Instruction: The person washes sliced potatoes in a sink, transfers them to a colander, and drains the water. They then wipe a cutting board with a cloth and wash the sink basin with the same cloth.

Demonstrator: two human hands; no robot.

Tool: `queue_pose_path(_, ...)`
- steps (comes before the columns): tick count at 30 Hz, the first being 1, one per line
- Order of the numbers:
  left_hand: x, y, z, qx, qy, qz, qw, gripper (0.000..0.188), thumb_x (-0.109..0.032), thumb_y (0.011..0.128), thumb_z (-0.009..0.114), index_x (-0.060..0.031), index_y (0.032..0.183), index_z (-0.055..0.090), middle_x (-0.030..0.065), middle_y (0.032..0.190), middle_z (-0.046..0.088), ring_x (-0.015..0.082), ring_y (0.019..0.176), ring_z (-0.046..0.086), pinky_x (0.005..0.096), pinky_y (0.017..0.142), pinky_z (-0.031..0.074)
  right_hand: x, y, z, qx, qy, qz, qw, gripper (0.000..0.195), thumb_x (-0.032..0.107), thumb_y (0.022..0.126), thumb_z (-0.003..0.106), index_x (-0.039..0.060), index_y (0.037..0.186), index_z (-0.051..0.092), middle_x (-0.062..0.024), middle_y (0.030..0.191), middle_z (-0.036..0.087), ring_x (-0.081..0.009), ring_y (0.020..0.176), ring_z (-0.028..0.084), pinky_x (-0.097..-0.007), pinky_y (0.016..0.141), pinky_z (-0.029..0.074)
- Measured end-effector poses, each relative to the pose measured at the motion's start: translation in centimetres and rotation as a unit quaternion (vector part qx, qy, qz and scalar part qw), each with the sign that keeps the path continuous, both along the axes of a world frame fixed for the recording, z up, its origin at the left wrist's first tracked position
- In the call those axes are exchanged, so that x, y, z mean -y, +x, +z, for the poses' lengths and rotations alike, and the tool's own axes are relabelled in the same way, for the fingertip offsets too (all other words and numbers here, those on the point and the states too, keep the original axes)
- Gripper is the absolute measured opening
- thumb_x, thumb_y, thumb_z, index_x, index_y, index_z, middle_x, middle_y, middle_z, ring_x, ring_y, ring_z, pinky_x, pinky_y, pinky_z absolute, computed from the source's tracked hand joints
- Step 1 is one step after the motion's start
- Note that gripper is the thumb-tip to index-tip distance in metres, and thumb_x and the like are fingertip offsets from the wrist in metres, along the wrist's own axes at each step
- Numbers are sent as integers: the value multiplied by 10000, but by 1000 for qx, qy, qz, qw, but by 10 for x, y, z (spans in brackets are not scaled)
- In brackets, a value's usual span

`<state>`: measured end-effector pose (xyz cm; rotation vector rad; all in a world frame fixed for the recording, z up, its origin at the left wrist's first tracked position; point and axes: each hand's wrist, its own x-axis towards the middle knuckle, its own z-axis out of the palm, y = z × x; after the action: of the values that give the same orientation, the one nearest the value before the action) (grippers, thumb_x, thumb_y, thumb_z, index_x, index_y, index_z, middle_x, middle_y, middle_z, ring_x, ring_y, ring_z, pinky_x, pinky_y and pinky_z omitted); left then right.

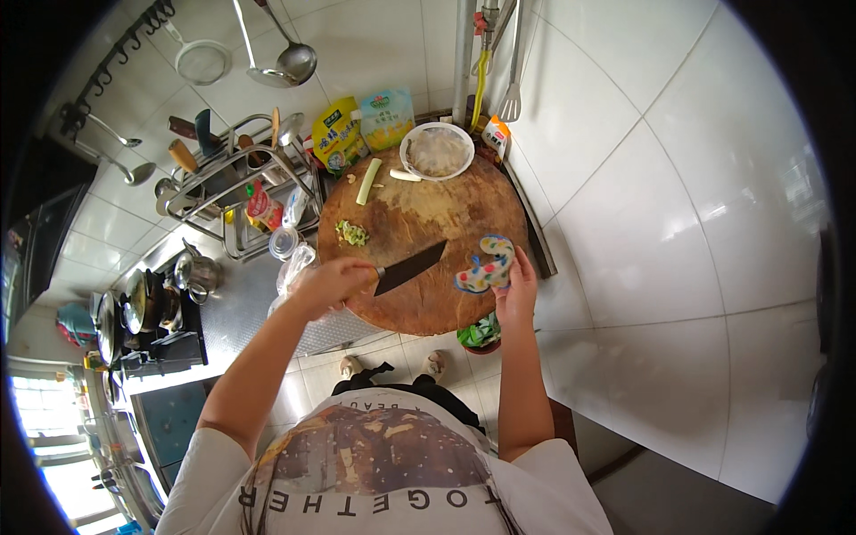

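My left hand (338, 284) grips the handle of a cleaver (411, 267). Its dark blade points right over a thick round wooden chopping board (428, 224). In my right hand (518, 281), by the board's right edge, is a small folded cloth item (488, 267) with coloured spots and blue trim; its exact kind is unclear. Chopped scallion (351, 233) lies in a small heap at the left of the board. Farther back are a pale green stalk piece (368, 182), a shorter white piece (405, 175) and a few small pale bits.
A white-rimmed bowl (438, 152) stands at the board's back edge, before seasoning pouches (388, 120). Left are a metal rack (247, 180) with knives, a plastic bag (294, 271) and a stove with pots (144, 301). A tiled wall (642, 221) rises on the right.
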<state>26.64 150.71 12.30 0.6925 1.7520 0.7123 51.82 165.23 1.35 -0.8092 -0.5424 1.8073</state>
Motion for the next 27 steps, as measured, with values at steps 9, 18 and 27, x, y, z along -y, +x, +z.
queue_pose_path(9, -2, -21, -29, 300, 54, 221, 927, 292, -194, 872, 487, -94, 1145, 458, 104, 846, 552, 49, 448, 367, 119, 329, 240, 31, -65, 13, 159, 240, 72, 955, 296, 115, 849, 515, 20, 1129, 504, -53, 979, 472, -139, 867, 503, -259, 751, 413)
queue_pose_path(18, -15, 19, -7, 356, 99, 303, 878, 279, -231, 874, 484, -102, 1120, 463, 118, 896, 538, 51, 467, 354, 115, 335, 256, 48, -97, 24, 394, 534, 83, 744, 242, 92, 689, 655, 37, 906, 562, -138, 884, 464, -294, 811, 501, -339, 730, 412)
queue_pose_path(27, -5, 24, -16, 378, 108, 377, 838, 222, -223, 874, 485, -135, 1076, 464, 106, 879, 534, 63, 467, 353, 120, 337, 249, 62, -75, 35, 411, 506, -23, 758, 257, 74, 630, 687, 53, 822, 519, -136, 842, 486, -304, 743, 518, -370, 607, 440)
